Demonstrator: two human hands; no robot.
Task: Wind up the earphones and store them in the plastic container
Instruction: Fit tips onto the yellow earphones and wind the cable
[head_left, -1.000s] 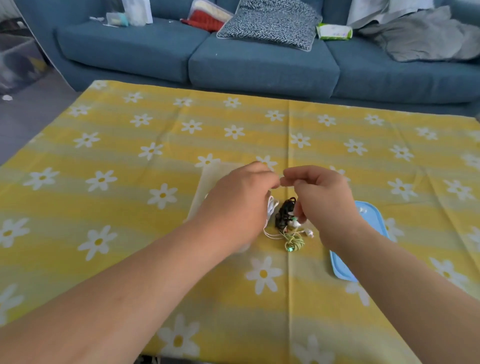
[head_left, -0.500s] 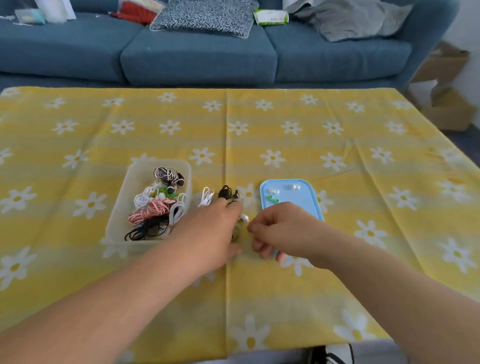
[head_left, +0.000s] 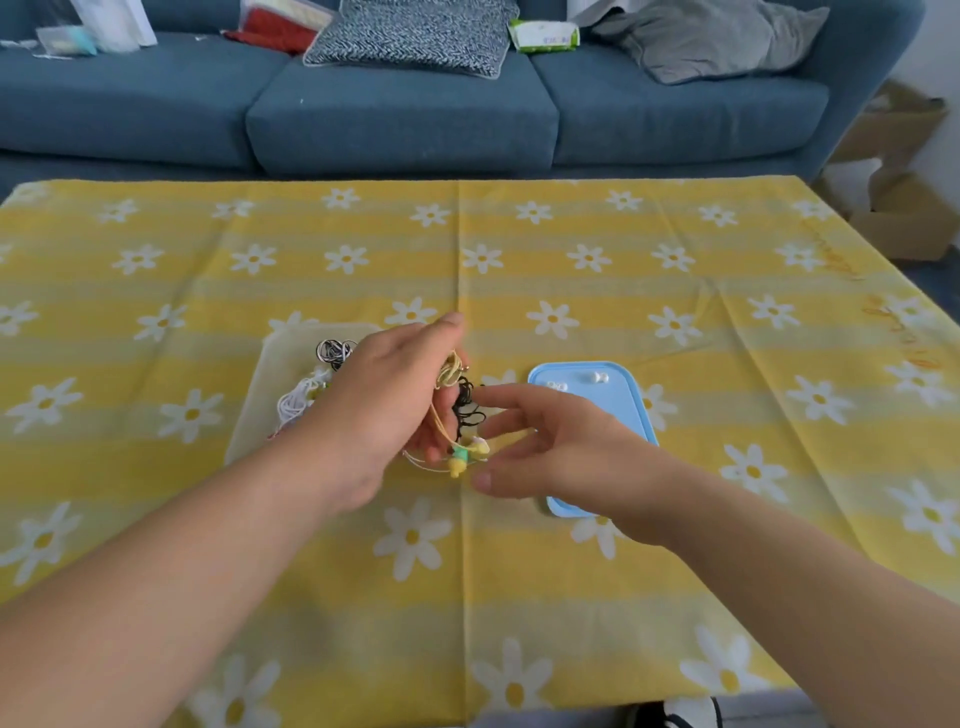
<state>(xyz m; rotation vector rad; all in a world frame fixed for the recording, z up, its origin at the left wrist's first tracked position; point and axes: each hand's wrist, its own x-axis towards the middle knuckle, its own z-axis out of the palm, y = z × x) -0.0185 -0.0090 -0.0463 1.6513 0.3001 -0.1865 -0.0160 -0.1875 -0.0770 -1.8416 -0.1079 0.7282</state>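
Forearms are coming into the head view from the lower edge, both bare, over the yellow flowered cloth of the counter (head_left: 467, 597). The left hand (head_left: 384, 410) is gripping the yellow earphones (head_left: 457, 460). Its fingers (head_left: 431, 441) are curling around the loops of thin cable, and the green and yellow buds are hanging below them, just above the counter. The right hand (head_left: 566, 447) is holding nothing. Its fingers (head_left: 498, 395) are spreading wide and reaching toward the buds, close to them.

I am judging that the winding is in progress. To do it well, the right hand should take the loose end near the buds and lay even turns around the left fingers, without pulling hard on the thin cable. It should also avoid catching the black earphones (head_left: 467, 410), which are lying just behind.

I am counting one yellow set in the hand and one black set loose on the counter. The plastic container (head_left: 249, 415) is standing just left of the left hand. At least two wound sets are showing inside, but the hand is hiding the rest. One blue lid (head_left: 623, 410) is lying to the right, apart from the container, carrying what seem to be four small white ear tips (head_left: 597, 378). Beyond the counter one blue sofa (head_left: 400, 119) is standing.
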